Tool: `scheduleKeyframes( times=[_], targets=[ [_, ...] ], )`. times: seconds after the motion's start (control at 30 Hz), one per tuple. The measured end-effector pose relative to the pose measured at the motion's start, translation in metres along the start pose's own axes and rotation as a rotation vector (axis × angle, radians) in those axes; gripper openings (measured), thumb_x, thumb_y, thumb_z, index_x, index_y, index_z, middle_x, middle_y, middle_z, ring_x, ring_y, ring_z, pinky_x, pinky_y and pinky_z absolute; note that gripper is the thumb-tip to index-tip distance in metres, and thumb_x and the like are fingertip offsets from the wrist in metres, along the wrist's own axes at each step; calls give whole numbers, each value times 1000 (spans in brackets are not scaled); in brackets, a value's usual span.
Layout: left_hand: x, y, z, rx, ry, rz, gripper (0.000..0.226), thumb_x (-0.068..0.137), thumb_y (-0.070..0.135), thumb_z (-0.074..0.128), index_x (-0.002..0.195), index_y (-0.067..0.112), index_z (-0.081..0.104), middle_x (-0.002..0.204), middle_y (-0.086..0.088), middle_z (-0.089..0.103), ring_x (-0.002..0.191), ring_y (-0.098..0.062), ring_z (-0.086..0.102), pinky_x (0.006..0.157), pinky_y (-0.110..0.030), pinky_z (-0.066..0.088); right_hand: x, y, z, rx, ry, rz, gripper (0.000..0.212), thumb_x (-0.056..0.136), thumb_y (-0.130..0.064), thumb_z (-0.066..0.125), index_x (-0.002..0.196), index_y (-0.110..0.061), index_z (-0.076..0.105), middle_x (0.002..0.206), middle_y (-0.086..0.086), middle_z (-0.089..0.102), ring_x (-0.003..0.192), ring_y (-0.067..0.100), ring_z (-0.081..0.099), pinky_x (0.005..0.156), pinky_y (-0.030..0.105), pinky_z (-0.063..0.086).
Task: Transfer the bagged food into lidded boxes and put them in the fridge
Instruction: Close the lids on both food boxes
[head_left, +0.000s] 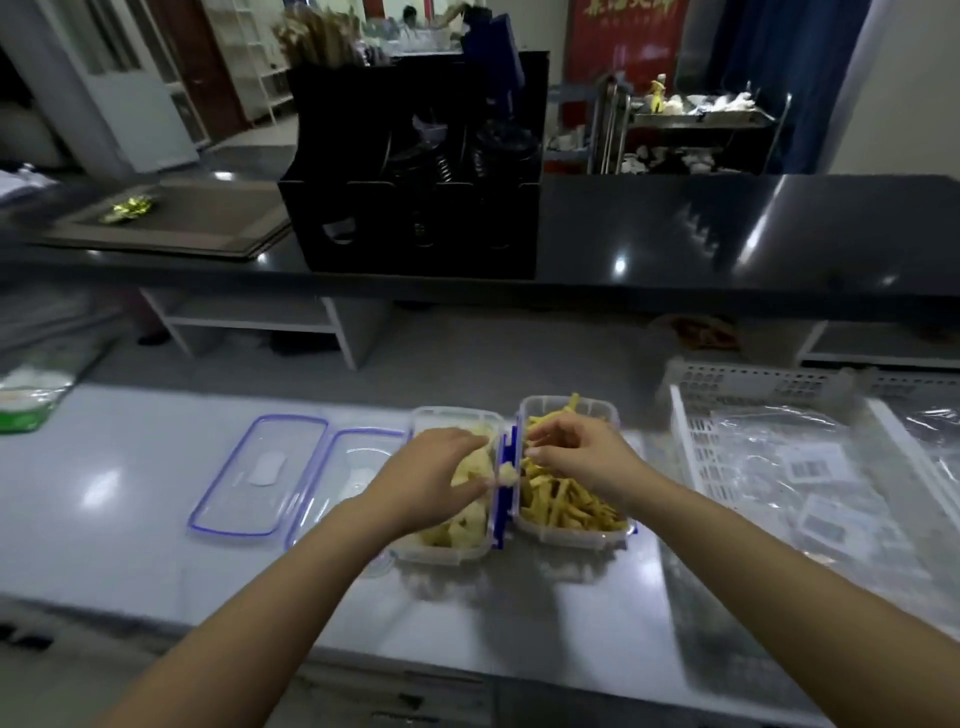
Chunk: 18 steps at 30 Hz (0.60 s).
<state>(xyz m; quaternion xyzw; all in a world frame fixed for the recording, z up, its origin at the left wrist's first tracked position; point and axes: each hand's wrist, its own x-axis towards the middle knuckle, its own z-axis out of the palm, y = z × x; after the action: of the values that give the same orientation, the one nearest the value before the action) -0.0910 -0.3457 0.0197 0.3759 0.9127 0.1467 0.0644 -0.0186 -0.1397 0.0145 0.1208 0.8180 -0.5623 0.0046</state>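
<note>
Head view: left hand (436, 470) is pinching a pale piece (508, 474) between the boxes; right hand (582, 452) is hovering loosely curled; the piece risks dropping onto the surface (130, 551).
</note>
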Motion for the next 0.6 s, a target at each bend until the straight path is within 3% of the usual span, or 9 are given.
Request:
scheduleKeyframes(
  times=[0.23, 0.33, 0.4, 0.6],
  targets=[
    [-34, -76, 13, -65, -52, 12, 99, 70, 68, 69, 148, 19, 33, 150, 0, 40, 136, -19, 37, 111, -30, 31, 15, 4, 39, -88, 17, 7, 19, 84, -14, 72, 101, -21, 67, 94, -2, 72, 92, 12, 68, 86, 39, 57],
    [-43, -95, 25, -103, -95, 25, 119, 58, 77, 68, 152, 27, 16, 150, 2, 35, 135, -20, 37, 110, -35, 34, 18, 4, 48, -113, 32, 25, 22, 83, -13, 73, 103, -19, 67, 95, 0, 71, 92, 13, 68, 86, 40, 57],
    [-47, -103, 35, -88, -144, 20, 131, 53, 81, 66, 154, 27, 1, 157, -1, 23, 142, -21, 26, 115, -36, 29, 19, 4, 48, -135, 40, 34, 22, 83, -14, 74, 101, -23, 67, 96, -2, 71, 91, 11, 67, 83, 38, 58],
    [-45, -113, 56, -138, -139, -13, 143, 53, 72, 75, 148, 30, -22, 162, 1, 13, 144, -22, 24, 117, -45, 24, 18, 6, 42, -270, 82, 57, 31, 78, -14, 78, 95, -34, 62, 99, -7, 66, 94, 10, 63, 84, 38, 57]
  ],
)
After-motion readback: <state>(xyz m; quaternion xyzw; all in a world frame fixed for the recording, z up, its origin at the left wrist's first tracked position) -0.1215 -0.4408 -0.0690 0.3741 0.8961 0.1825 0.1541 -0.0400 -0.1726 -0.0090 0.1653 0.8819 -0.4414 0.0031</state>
